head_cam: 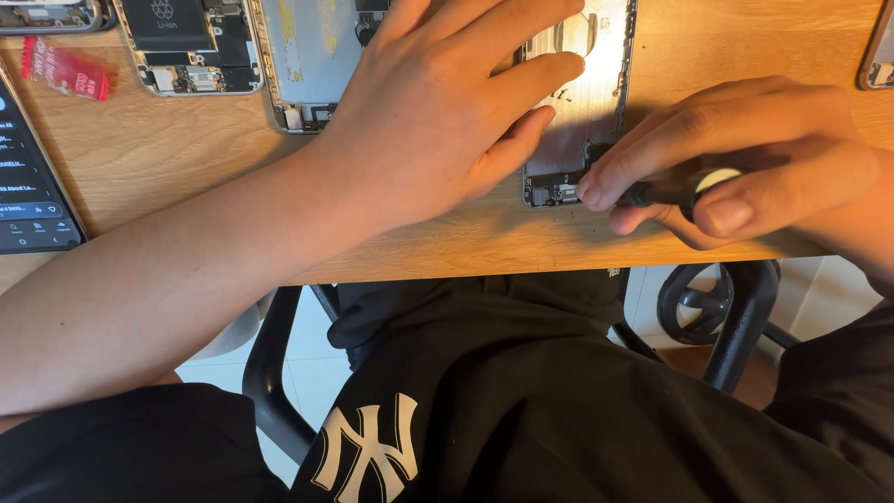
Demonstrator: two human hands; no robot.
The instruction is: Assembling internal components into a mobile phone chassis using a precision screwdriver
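Observation:
My left hand (447, 102) lies flat with fingers spread on an opened silver phone housing (587, 112), pressing it against the wooden table (168, 149). My right hand (745, 168) grips a small black screwdriver (666, 193) with a pale cap. Its tip sits at the lower edge of the housing, near the small parts at the bottom end.
Another opened phone with a black battery (191, 42) and a bare silver housing (303, 61) lie at the back left. A red packet (65, 70) and a lit dark phone screen (28, 177) are at the far left. A black chair frame (736, 317) shows below the table edge.

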